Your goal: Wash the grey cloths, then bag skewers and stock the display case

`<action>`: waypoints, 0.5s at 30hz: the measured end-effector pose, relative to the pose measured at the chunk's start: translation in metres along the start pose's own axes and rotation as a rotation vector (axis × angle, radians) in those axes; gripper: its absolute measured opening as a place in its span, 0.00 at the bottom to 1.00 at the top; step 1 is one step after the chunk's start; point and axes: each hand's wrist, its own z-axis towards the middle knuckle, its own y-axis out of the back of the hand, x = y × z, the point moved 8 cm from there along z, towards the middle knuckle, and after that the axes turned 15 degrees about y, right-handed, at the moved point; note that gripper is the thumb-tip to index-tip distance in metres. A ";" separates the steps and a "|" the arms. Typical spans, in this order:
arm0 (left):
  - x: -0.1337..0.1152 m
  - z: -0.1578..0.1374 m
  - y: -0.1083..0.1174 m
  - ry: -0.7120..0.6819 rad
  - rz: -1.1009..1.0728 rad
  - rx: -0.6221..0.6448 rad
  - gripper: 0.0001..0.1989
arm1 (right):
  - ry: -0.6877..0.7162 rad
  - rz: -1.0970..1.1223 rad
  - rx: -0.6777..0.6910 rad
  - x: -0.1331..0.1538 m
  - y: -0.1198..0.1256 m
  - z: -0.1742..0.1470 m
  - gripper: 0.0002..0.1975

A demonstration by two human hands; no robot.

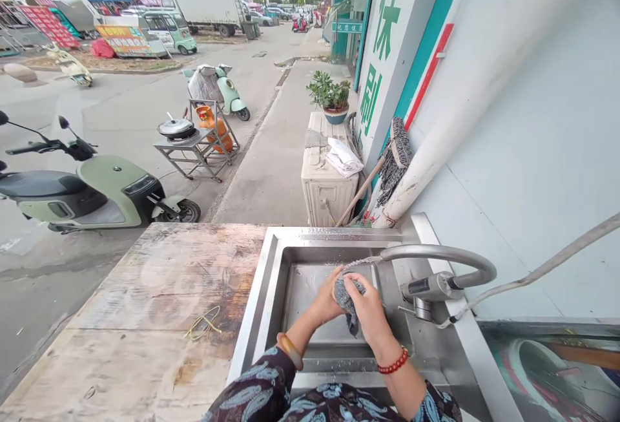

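Observation:
Both my hands are over the steel sink (271, 260), pressed together around a grey wire scrubber (345, 293). My left hand (325, 300) grips it from the left and my right hand (369, 309) wraps it from the right. A dark wet tail of the scrubber hangs below my palms. The curved steel tap (436, 255) reaches over the basin, and a thin stream of water sprays from its tip towards the scrubber. My left wrist wears an amber bangle, my right a red bead bracelet.
A worn wooden worktop (145, 318) with a yellow rubber band (203, 324) lies left of the sink. Beyond stand a white cabinet (325, 189), a mop (394, 157), a potted plant (332, 95), a green scooter (92, 192) and a stove stand (194, 141).

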 end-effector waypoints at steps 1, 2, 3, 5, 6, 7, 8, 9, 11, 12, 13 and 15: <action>-0.001 -0.002 -0.002 0.035 -0.081 0.009 0.30 | -0.041 0.090 -0.031 0.001 0.002 -0.002 0.19; -0.002 -0.005 -0.003 0.083 -0.162 0.023 0.25 | -0.076 0.168 -0.065 0.001 0.006 -0.003 0.19; -0.002 -0.009 -0.004 0.136 -0.244 0.037 0.21 | -0.099 0.225 -0.092 0.000 0.010 -0.004 0.20; -0.004 -0.017 -0.004 0.213 -0.429 0.054 0.19 | -0.103 0.258 -0.100 -0.007 0.018 -0.007 0.20; -0.007 -0.021 -0.002 0.229 -0.536 0.051 0.19 | -0.096 0.240 -0.080 -0.013 0.021 -0.010 0.20; -0.010 -0.025 0.002 0.232 -0.644 0.036 0.19 | -0.095 0.210 -0.047 -0.021 0.023 -0.013 0.20; -0.013 -0.028 0.008 0.230 -0.742 0.015 0.19 | -0.108 0.180 -0.011 -0.032 0.024 -0.019 0.20; -0.016 -0.030 0.013 0.230 -0.815 -0.003 0.18 | -0.141 0.157 0.015 -0.045 0.025 -0.026 0.20; -0.021 -0.033 0.024 0.249 -0.878 -0.028 0.14 | -0.262 0.168 0.006 -0.076 0.031 -0.044 0.20; -0.024 -0.034 0.028 0.259 -0.874 -0.034 0.12 | -0.332 0.214 -0.036 -0.089 0.036 -0.053 0.19; -0.025 -0.034 0.032 0.267 -0.857 -0.034 0.11 | -0.396 0.291 -0.111 -0.101 0.044 -0.060 0.18; -0.025 -0.032 0.038 0.267 -0.810 -0.044 0.11 | -0.477 0.485 -0.312 -0.117 0.062 -0.068 0.14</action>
